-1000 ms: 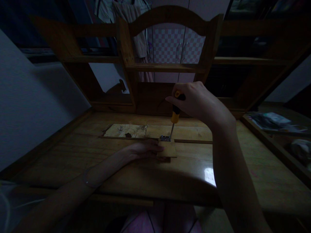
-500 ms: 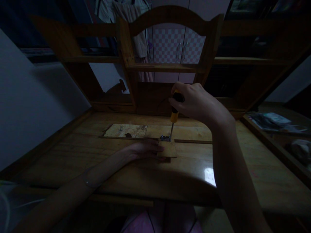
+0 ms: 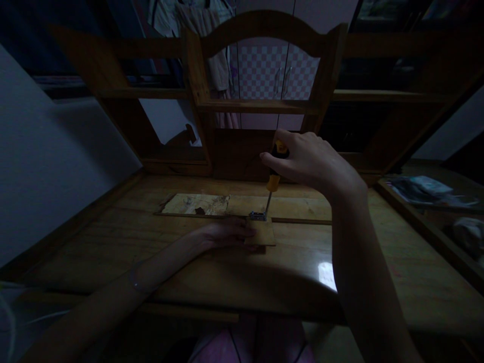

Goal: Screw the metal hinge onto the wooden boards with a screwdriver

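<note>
My right hand (image 3: 310,159) grips a yellow and black screwdriver (image 3: 273,182) by its handle, with the shaft pointing down. Its tip meets the right end of a small metal hinge (image 3: 257,216), though the screw itself is too small to make out. The hinge lies along the far edge of a small square wooden board (image 3: 261,233). From the left, my left hand (image 3: 229,232) holds that board, thumb on top and the other fingers partly hidden beside and below it.
The wooden desk (image 3: 151,262) has a long strip of bare, worn wood (image 3: 196,204) behind the board. A wooden shelf unit (image 3: 260,106) rises at the back. Papers and plastic bags (image 3: 431,187) lie on a lower surface at the right.
My right hand has turned slightly on the screwdriver handle, which now leans a little more to the right. My left hand and the board stay in place.
</note>
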Tool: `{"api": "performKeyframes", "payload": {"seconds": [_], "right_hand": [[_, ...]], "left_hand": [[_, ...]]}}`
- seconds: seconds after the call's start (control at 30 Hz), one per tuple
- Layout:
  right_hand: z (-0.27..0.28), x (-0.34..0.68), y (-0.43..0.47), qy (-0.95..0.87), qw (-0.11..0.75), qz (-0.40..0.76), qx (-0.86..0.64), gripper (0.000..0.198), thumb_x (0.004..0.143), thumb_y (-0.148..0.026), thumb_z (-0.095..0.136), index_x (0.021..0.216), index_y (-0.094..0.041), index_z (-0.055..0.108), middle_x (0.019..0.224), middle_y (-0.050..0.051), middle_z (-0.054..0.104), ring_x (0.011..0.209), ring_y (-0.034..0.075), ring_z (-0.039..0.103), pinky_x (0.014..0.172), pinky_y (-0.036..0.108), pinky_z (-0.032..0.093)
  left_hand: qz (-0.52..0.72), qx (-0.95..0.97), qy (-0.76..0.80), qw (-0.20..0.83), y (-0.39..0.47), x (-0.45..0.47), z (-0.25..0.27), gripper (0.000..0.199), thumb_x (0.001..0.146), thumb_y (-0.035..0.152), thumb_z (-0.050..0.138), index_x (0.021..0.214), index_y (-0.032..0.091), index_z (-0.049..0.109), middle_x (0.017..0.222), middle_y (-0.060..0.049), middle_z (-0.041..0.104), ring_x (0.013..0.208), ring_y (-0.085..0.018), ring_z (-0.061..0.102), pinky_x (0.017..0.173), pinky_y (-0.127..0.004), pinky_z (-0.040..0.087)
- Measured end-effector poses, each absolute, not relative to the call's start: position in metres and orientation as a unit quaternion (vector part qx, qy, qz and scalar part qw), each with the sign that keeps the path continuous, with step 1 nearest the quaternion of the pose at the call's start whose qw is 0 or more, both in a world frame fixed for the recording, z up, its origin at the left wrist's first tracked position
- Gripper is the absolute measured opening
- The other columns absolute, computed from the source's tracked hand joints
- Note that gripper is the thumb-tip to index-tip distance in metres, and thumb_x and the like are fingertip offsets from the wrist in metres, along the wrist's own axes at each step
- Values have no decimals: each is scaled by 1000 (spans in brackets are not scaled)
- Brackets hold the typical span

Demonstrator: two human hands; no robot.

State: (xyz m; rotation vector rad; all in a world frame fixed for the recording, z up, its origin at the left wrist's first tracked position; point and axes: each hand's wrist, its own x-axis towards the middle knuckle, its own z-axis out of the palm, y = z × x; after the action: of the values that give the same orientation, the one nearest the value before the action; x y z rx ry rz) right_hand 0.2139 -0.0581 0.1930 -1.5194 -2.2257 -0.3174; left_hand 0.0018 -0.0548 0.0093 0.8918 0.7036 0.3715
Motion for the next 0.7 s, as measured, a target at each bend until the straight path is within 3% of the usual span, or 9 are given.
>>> {"api": "performKeyframes", "payload": {"seconds": [0.4, 0.7], "right_hand": [[189, 215, -53, -826, 219, -68, -514, 34, 86, -37, 54, 112, -16, 57, 99, 13, 67, 91, 28, 61, 79, 39, 45], [192, 215, -58, -819, 206, -90, -528, 36, 91, -49, 52, 108, -19, 61, 90, 12, 67, 85, 28, 62, 72, 38, 44]], "left_hand": [[175, 419, 328, 828, -55, 1, 10, 38, 79, 21, 79, 114, 10, 69, 120, -16, 69, 109, -27, 68, 99, -42, 55], [172, 413, 327, 832, -55, 2, 9, 36, 78, 22, 80, 110, 8, 69, 119, -17, 69, 112, -29, 67, 101, -44, 53]]}}
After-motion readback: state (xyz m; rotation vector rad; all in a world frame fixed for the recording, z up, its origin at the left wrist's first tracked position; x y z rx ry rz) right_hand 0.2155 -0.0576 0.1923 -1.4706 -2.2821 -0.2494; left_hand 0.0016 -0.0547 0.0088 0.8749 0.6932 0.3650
